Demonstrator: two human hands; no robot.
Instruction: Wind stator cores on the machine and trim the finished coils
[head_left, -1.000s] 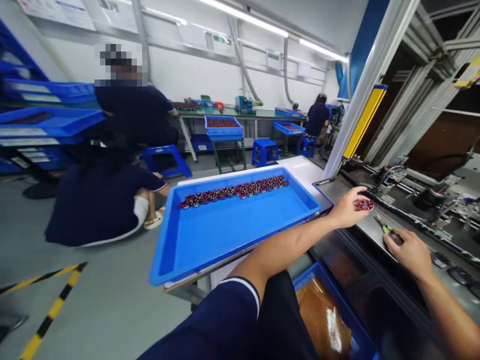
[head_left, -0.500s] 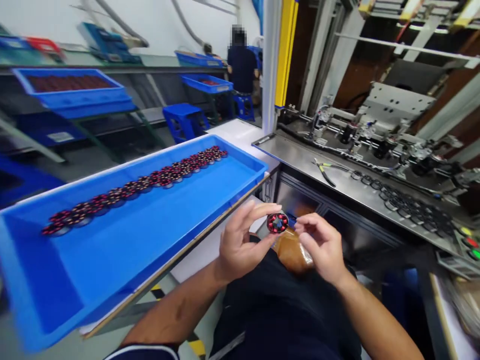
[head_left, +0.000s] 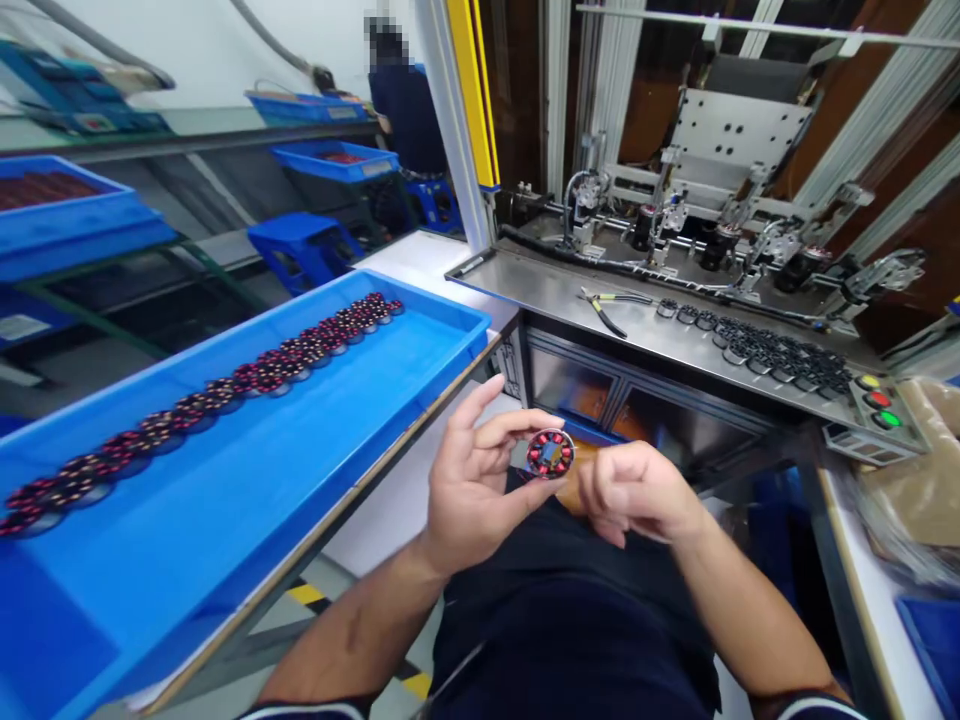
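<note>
Between the thumb and fingertips of my left hand (head_left: 472,485) is a small round motor stator (head_left: 544,440), a ring of red coils with its open face turned toward me. My right hand (head_left: 637,490) is just to the right of it, fingers curled in and somewhat blurred; whatever they may pinch is hidden. Below the stator, partly covered by my hands, is an orange-brown item (head_left: 574,492) at my lap. Similar red-wound stators (head_left: 217,395) lie in a long overlapping row inside the blue tray (head_left: 300,470) on my left.
A steel bench (head_left: 517,275) ahead right carries pliers (head_left: 611,312) and several black ring parts (head_left: 780,350), with machine fixtures behind. A button box (head_left: 874,420) sits at its right end. Beyond a yellow post (head_left: 474,95), a person (head_left: 409,110) sits at the back.
My view has swung to the right. The right hand's fingers, apart before, have curled in and dropped slightly beside the stator. My left hand keeps hold of the stator.
</note>
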